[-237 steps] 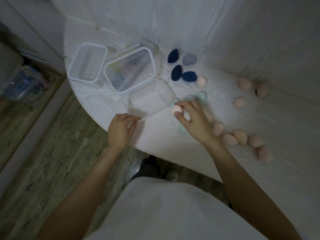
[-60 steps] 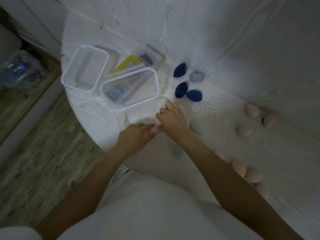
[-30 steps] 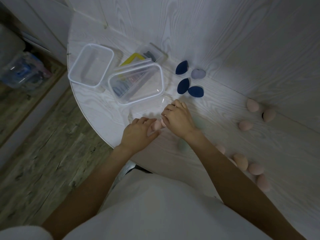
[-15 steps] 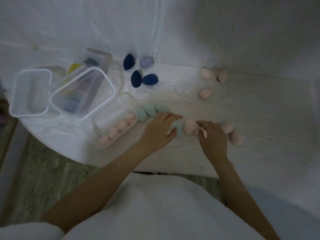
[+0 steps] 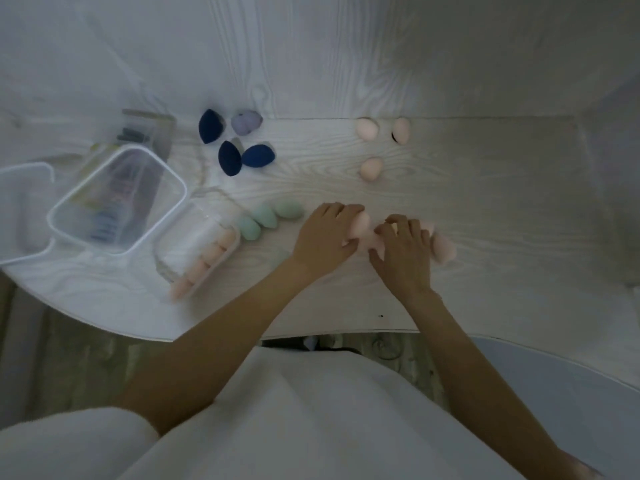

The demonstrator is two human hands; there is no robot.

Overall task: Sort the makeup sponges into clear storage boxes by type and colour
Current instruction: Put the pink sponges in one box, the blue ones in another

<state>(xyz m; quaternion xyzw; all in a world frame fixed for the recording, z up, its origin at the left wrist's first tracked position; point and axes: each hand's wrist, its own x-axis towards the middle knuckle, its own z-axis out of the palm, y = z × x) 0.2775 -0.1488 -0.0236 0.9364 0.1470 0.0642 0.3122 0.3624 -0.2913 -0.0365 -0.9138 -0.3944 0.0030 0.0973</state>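
Both hands are down on the white wood-grain table (image 5: 485, 209), close together near the front edge. The left hand (image 5: 327, 237) has its fingers curled over a peach egg-shaped makeup sponge (image 5: 362, 223), thumb tucked against its near side, so it looks like it's got hold of that one. The right hand (image 5: 403, 249) is palm-down with the fingers bent over more peach sponges; one pokes out between the two hands (image 5: 375, 241) and another sticks out past its far side (image 5: 443, 249). Can't really tell if it's actually gripping any of them or just resting on top, the picture's a bit soft there.

Just left of the left hand there's a little row of three mint-green teardrop sponges (image 5: 265, 218), touching each other. Beside those sits a small clear plastic box (image 5: 180, 251) with a line of peach sponges (image 5: 204, 263) packed along its right wall. Next one over is a bigger clear rectangular box (image 5: 117, 199), tilted, with some coloured stuff showing through it that I can't make out, and a third clear box (image 5: 24, 202) at the far left edge.

Further back: three navy blue sponges (image 5: 228, 157) and one lavender sponge (image 5: 245, 122) bunched together. Over on the right near the wall, three more loose peach sponges (image 5: 372, 168), well apart from the hands.
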